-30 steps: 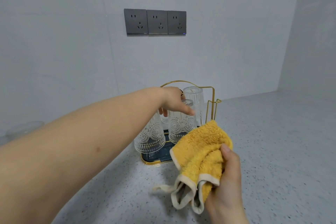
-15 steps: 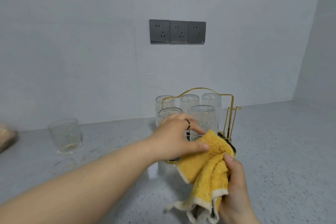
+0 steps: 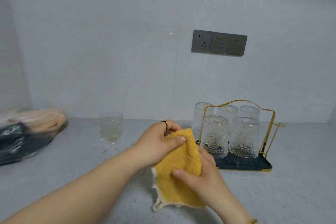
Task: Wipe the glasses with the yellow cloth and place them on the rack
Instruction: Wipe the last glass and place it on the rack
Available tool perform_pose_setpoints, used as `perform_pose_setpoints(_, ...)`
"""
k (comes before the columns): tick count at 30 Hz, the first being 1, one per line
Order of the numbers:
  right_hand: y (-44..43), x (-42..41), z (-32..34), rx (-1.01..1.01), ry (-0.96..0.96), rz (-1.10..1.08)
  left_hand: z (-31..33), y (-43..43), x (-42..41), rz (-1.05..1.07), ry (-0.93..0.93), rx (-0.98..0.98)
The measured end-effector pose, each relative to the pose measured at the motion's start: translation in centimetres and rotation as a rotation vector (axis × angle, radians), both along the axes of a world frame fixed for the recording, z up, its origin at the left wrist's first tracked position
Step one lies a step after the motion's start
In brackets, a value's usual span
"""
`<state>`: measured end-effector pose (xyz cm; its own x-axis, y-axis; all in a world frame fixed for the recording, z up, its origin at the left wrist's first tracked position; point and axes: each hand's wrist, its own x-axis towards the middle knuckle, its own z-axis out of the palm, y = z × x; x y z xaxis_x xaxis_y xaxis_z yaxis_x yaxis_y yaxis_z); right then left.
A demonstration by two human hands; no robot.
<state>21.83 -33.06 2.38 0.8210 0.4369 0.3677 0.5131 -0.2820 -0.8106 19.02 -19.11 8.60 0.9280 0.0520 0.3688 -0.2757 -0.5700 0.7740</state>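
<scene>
Both hands are on the cloth (image 3: 179, 167), held up over the desk (image 3: 72, 178) just in front of the rack (image 3: 269, 132). The left hand (image 3: 158, 144) pinches its top edge: the thumb lies flat across the front and the curled fingers (image 3: 171, 127) close in behind, one of them wearing a dark ring (image 3: 164, 122). The right hand (image 3: 200, 176) grasps the cloth lower down on its right side, thumb pressed on the yellow face and the rest of the hand wrapped behind it. The cloth hangs between them, with its pale trim and a loop dangling at the bottom. Five glasses (image 3: 215, 138) stand upside down on the rack, three at the back and two in front, over its dark tray. One more glass (image 3: 111, 127) stands upright on the desk by the wall (image 3: 109, 51), well to the left of the rack and apart from both hands. Further left lies a crumpled bag (image 3: 27, 136), blurred. Three grey sockets (image 3: 219, 44) sit on the wall above the rack.
</scene>
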Motion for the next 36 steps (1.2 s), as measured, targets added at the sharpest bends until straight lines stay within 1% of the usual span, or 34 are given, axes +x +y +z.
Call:
perform_pose_setpoints(1,1.2,-0.5,0.3,-0.019,-0.027,-0.009,-0.1,1.0,-0.2,0.015,0.001,-0.034)
perform_pose_setpoints(2,2.5,-0.8,0.7,0.008,-0.022,0.002,0.0,2.2,-0.5,0.032,0.002,-0.075)
perform_pose_setpoints(5,5.8,-1.0,1.1,0.189,0.213,0.073,0.0,5.3,-1.0,0.099,0.018,-0.22)
perform_pose_setpoints(8,8.3,-0.9,0.5,0.403,0.46,0.025,-0.4,8.9,-0.8,0.214,0.011,-0.339)
perform_pose_setpoints(10,8.9,-0.6,-0.2,0.568,0.662,0.008,-1.7,11.7,-0.1,0.328,0.026,-0.382)
perform_pose_setpoints(12,8.6,0.3,-0.7,0.65,0.742,-0.06,-3.6,14.2,1.1,0.493,0.035,-0.409)
perform_pose_setpoints(14,8.1,1.2,-1.0,0.691,0.767,-0.137,-5.6,16.0,2.6,0.647,0.079,-0.433)
perform_pose_setpoints(17,7.6,2.5,-1.1,0.765,0.774,-0.193,-7.6,17.8,4.8,0.752,0.121,-0.483)
perform_pose_setpoints(19,7.4,3.0,-1.2,0.782,0.752,-0.221,-8.6,18.8,6.3,0.779,0.164,-0.435)
perform_pose_setpoints(21,7.3,3.4,-1.3,0.792,0.739,-0.241,-9.4,19.1,7.6,0.753,0.238,-0.367)
perform_pose_setpoints(23,7.1,3.7,-1.4,0.794,0.737,-0.238,-9.8,19.3,8.7,0.736,0.242,-0.356)
perform_pose_setpoints(25,7.2,4.0,-1.7,0.79,0.723,-0.248,-10.1,19.4,9.6,0.771,0.255,-0.33)
perform_pose_setpoints(28,7.4,4.0,-2.0,0.761,0.683,-0.254,-10.5,19.6,10.3,0.853,0.329,-0.196)
perform_pose_setpoints(32,7.5,3.8,-1.9,0.801,0.676,-0.236,-10.4,19.1,10.0,0.877,0.284,-0.192)
perform_pose_setpoints(34,7.5,3.7,-1.8,0.802,0.663,-0.222,-10.5,19.1,9.8,0.872,0.233,-0.241)
perform_pose_setpoints(36,7.5,3.6,-1.5,0.794,0.648,-0.198,-10.0,19.3,9.4,0.838,0.155,-0.357)
